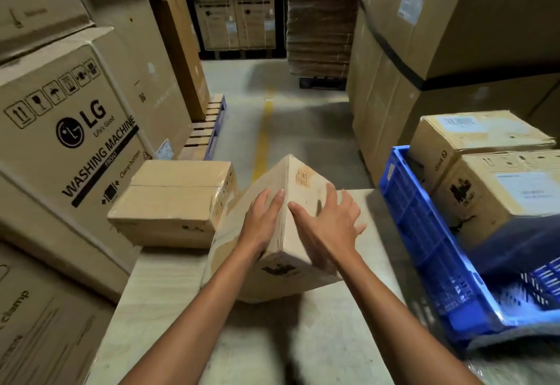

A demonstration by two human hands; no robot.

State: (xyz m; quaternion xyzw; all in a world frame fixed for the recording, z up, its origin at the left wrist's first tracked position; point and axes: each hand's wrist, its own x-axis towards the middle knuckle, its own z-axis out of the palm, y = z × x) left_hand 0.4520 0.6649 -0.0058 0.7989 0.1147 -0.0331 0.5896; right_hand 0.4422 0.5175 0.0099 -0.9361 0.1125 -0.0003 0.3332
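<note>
On the table (pixel 169 287), a tilted carton (pixel 272 203) looks light and stiff, left hand (pixel 263 221) and right hand (pixel 324 221) pressing flat, fingers spread, beside its top edge.

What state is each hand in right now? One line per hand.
Left hand: open, straight fingers flat on the tilted box.
Right hand: open, fingers spread on the same box.

The tilted box (pixel 266 178) hides the bench (pixel 169 293) under it and one corner of the smaller box (pixel 169 200) beside it. The blue crate (pixel 424 233) runs off the right edge (its near end is smeared). The label (pixel 533 191) on the nearer carton (pixel 485 218) inside is too blurred to read.
</note>
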